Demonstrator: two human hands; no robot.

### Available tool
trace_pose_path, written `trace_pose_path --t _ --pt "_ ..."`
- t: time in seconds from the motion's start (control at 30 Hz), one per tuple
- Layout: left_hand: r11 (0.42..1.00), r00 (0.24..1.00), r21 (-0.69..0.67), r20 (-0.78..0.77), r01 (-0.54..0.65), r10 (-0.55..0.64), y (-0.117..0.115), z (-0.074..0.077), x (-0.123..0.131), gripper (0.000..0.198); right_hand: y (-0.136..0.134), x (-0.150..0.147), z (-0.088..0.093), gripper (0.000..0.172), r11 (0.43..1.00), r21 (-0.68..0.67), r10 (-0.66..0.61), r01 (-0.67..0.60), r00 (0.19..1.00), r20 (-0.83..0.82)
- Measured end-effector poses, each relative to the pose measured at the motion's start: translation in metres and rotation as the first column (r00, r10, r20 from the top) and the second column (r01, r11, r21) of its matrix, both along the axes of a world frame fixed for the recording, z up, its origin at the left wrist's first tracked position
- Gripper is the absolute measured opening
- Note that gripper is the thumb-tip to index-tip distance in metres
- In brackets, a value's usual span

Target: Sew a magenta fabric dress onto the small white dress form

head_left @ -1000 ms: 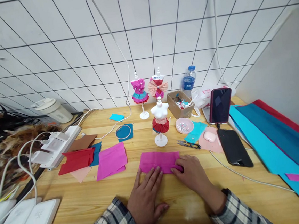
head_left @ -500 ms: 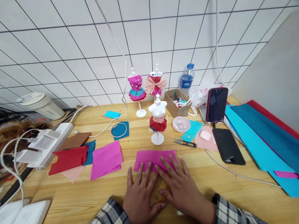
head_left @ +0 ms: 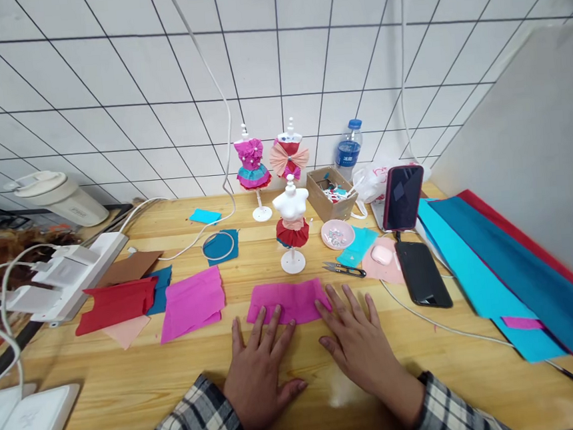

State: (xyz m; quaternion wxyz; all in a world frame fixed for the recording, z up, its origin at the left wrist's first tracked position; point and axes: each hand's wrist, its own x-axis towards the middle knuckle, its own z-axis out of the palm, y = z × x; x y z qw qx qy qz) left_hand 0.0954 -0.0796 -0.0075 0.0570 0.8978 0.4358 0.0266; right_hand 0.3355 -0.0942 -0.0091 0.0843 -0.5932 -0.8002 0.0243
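A folded magenta paper strip [head_left: 288, 300] lies on the wooden table [head_left: 130, 382] in front of me. My left hand [head_left: 260, 371] rests flat with fingers spread, its fingertips on the strip's lower left edge. My right hand [head_left: 360, 339] also lies flat and open, its fingertips touching the strip's right end. Just behind the strip stands a white mini mannequin [head_left: 291, 222] in a red paper skirt. Small black scissors [head_left: 344, 270] lie to the right of it.
Two dressed mannequins [head_left: 252, 168] stand by the tiled wall, with a cardboard box [head_left: 332, 194], a pink dish [head_left: 338, 234] and a water bottle [head_left: 348, 149]. Loose paper pieces [head_left: 191, 303] and a power strip [head_left: 78, 267] lie left. Phones [head_left: 421, 273] and large blue sheets [head_left: 502, 270] lie right.
My right hand has gone from pinching the strip's right corner to lying flat, then slid rightward off the middle. Both hands have spread apart. The view shifted slightly.
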Motion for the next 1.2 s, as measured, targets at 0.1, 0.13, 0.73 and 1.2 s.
trace_pose_path --t 0.1,0.13,0.73,1.2 --pt "1.000 1.000 -0.013 0.005 0.002 -0.002 -0.001 0.001 0.000 0.086 0.006 0.008 0.004 0.056 0.997 -0.019 -0.072 0.070 0.992 -0.104" --pt "1.000 1.000 -0.014 0.007 0.002 -0.002 -0.001 0.001 -0.001 0.086 0.010 0.010 0.005 0.053 0.993 -0.033 -0.119 0.115 0.981 -0.153" --pt "0.999 0.999 -0.032 0.041 -0.030 0.032 -0.001 0.001 0.000 0.085 0.026 0.002 0.007 0.022 0.945 -0.064 -0.328 0.322 0.918 -0.221" --pt "0.992 0.997 -0.103 0.023 -0.071 0.074 -0.009 0.016 -0.015 0.084 -0.005 -0.015 -0.017 0.067 0.945 0.006 0.327 -0.326 0.945 -0.036"
